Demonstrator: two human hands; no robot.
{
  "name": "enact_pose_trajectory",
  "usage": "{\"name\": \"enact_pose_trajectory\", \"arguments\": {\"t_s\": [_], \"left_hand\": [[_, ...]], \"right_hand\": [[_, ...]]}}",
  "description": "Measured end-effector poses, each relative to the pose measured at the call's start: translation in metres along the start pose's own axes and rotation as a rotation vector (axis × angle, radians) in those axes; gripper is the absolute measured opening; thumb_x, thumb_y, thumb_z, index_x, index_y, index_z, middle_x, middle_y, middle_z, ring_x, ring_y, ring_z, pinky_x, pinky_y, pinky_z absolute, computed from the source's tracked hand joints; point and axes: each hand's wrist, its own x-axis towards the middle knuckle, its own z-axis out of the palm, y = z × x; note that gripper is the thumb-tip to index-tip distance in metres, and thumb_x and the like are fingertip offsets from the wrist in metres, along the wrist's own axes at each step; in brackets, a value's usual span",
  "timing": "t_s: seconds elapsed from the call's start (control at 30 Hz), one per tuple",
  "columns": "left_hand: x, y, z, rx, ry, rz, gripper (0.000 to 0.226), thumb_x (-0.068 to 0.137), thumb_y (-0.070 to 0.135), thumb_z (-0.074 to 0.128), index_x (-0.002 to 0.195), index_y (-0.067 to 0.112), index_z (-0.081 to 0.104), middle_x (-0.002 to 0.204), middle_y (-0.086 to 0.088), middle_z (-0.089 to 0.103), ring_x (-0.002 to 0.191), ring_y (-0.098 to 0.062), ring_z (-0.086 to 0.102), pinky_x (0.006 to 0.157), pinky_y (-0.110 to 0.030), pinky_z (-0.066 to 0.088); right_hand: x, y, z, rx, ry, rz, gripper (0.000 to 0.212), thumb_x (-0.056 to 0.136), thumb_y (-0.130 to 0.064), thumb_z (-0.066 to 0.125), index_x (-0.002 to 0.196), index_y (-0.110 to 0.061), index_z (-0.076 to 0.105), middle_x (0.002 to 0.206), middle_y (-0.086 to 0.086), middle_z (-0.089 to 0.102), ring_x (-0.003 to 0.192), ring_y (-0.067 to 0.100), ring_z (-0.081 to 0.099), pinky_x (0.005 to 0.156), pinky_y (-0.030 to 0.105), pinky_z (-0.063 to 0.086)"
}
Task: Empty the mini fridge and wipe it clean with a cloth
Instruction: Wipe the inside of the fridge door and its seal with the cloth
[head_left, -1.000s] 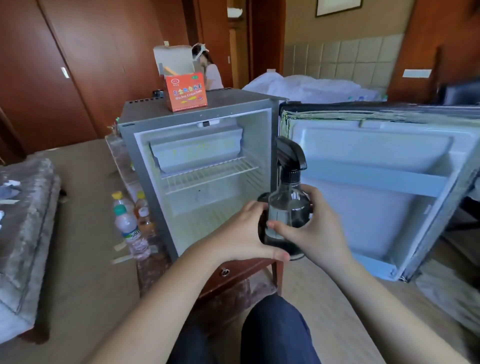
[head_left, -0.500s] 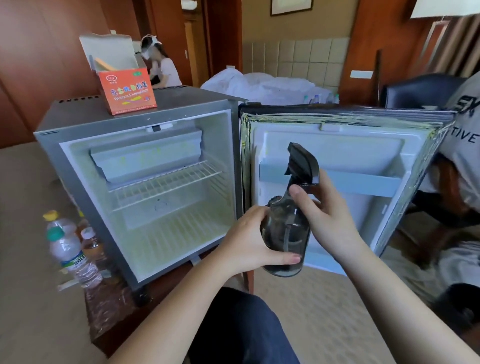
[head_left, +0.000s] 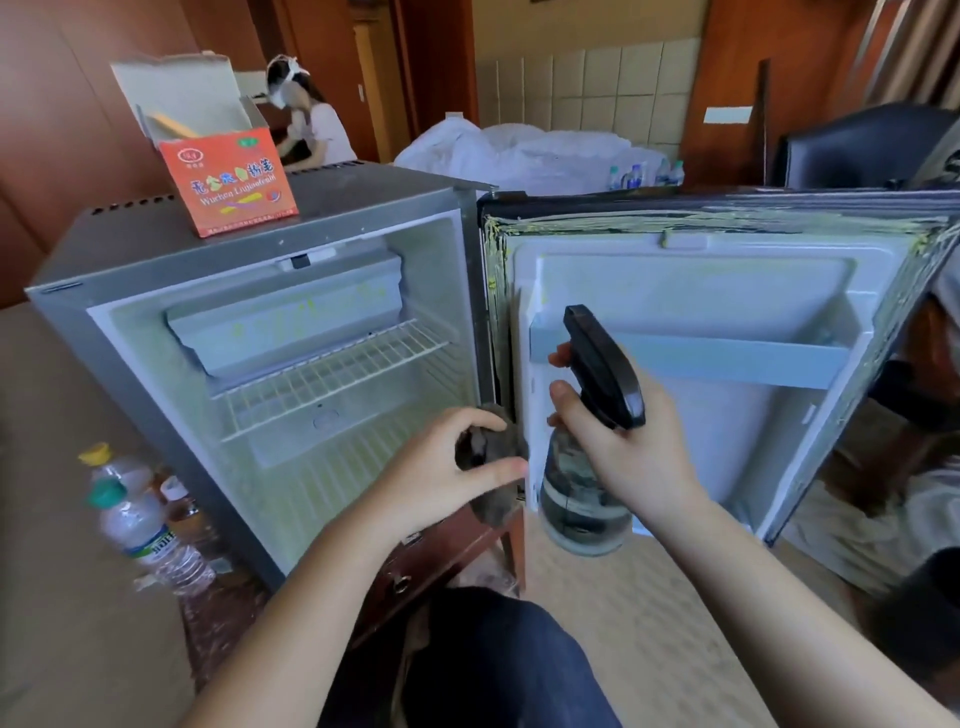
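Fridge (head_left: 363, 202) looks emptied out, with the bottles (head_left: 140, 525) sitting on the floor beside it. Wiping seems not yet done, there are yellowish smears all over inside. Left hand (head_left: 441, 467) is bunched around a dark cloth (head_left: 493, 499) by the open door (head_left: 701, 291), and right hand (head_left: 623, 457) grips the spray bottle (head_left: 582, 499).

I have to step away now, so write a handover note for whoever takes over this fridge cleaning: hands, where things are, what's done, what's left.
Left hand grips the dark cloth. Right hand holds the spray bottle before the open door.
Mini fridge stands open, its wire shelf bare; drink bottles stand outside, to its left.
Done: fridge emptied.
Left: yellow-green smears show on the inside walls and door; spray and wipe them.
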Motion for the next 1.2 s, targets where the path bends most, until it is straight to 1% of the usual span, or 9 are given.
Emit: {"name": "enact_pose_trajectory", "arguments": {"t_s": [0.2, 0.4, 0.5, 0.7, 0.8, 0.9, 1.0, 1.1, 1.2], "left_hand": [[-0.006, 0.004, -0.019, -0.059, 0.154, 0.035, 0.022, 0.091, 0.044, 0.06, 0.111, 0.038, 0.065, 0.098, 0.024, 0.063, 0.099, 0.0, 0.059, 0.08, -0.017, 0.041], [-0.001, 0.012, 0.001, -0.13, 0.119, 0.037, 0.016, 0.094, 0.034, 0.06, 0.108, 0.034, 0.066, 0.1, 0.023, 0.062, 0.097, -0.001, 0.06, 0.075, -0.016, 0.04], [0.008, 0.035, 0.022, -0.17, 0.058, 0.097, 0.013, 0.094, 0.031, 0.06, 0.106, 0.032, 0.065, 0.098, 0.022, 0.06, 0.092, 0.003, 0.058, 0.072, -0.01, 0.039], [0.025, 0.075, 0.064, -0.2, -0.027, 0.179, 0.009, 0.09, 0.042, 0.062, 0.098, 0.046, 0.065, 0.108, 0.014, 0.065, 0.102, -0.01, 0.063, 0.094, -0.041, 0.05], [0.024, 0.08, 0.077, -0.203, -0.016, 0.185, 0.009, 0.092, 0.036, 0.062, 0.099, 0.041, 0.066, 0.107, 0.015, 0.066, 0.101, -0.009, 0.063, 0.094, -0.043, 0.05], [0.02, 0.073, 0.084, -0.183, -0.015, 0.16, 0.011, 0.093, 0.036, 0.061, 0.102, 0.039, 0.066, 0.109, 0.015, 0.065, 0.103, -0.009, 0.062, 0.095, -0.042, 0.05], [0.015, 0.058, 0.087, -0.144, -0.026, 0.121, 0.013, 0.094, 0.036, 0.059, 0.106, 0.037, 0.065, 0.105, 0.021, 0.061, 0.105, -0.009, 0.06, 0.095, -0.038, 0.049], [0.011, 0.04, 0.091, -0.081, -0.035, 0.091, 0.016, 0.095, 0.037, 0.058, 0.11, 0.037, 0.064, 0.106, 0.023, 0.059, 0.105, -0.01, 0.059, 0.091, -0.033, 0.049], [0.008, 0.025, 0.098, -0.032, -0.056, 0.061, 0.017, 0.095, 0.039, 0.057, 0.111, 0.038, 0.063, 0.11, 0.024, 0.058, 0.107, -0.009, 0.058, 0.092, -0.033, 0.048]], "right_hand": [[0.013, -0.001, 0.012, 0.002, 0.111, -0.041, 0.004, 0.083, -0.026, 0.059, 0.085, -0.023, 0.057, 0.074, 0.004, 0.061, 0.073, 0.033, 0.066, 0.069, 0.044, 0.054], [-0.012, 0.004, -0.034, -0.058, 0.223, 0.006, 0.016, 0.09, -0.011, 0.059, 0.102, -0.021, 0.06, 0.091, -0.013, 0.066, 0.07, 0.017, 0.07, 0.061, 0.016, 0.049], [-0.032, 0.004, -0.075, -0.146, 0.302, 0.02, 0.017, 0.09, -0.013, 0.058, 0.104, -0.024, 0.059, 0.094, -0.022, 0.064, 0.07, 0.012, 0.07, 0.064, 0.015, 0.05], [-0.061, -0.008, -0.146, -0.312, 0.471, 0.006, 0.009, 0.086, -0.011, 0.061, 0.085, -0.018, 0.057, 0.074, -0.003, 0.063, 0.071, 0.014, 0.065, 0.061, 0.012, 0.045], [-0.071, -0.006, -0.162, -0.342, 0.498, 0.03, 0.012, 0.086, -0.013, 0.059, 0.078, -0.02, 0.054, 0.07, -0.003, 0.062, 0.069, 0.011, 0.066, 0.066, 0.026, 0.049], [-0.084, 0.012, -0.164, -0.298, 0.489, 0.075, 0.007, 0.087, -0.008, 0.059, 0.087, -0.015, 0.059, 0.075, -0.003, 0.064, 0.065, -0.002, 0.065, 0.065, 0.016, 0.047], [-0.105, 0.049, -0.162, -0.326, 0.439, 0.164, 0.019, 0.086, -0.009, 0.061, 0.093, -0.027, 0.06, 0.081, -0.006, 0.068, 0.072, 0.002, 0.065, 0.066, 0.008, 0.044], [-0.133, 0.093, -0.159, -0.359, 0.386, 0.296, 0.018, 0.085, -0.014, 0.064, 0.097, -0.027, 0.059, 0.083, -0.006, 0.069, 0.08, 0.009, 0.066, 0.075, 0.023, 0.049], [-0.161, 0.129, -0.157, -0.41, 0.336, 0.441, 0.012, 0.082, -0.018, 0.064, 0.088, -0.022, 0.055, 0.072, 0.002, 0.065, 0.071, 0.025, 0.065, 0.069, 0.043, 0.052]]}}
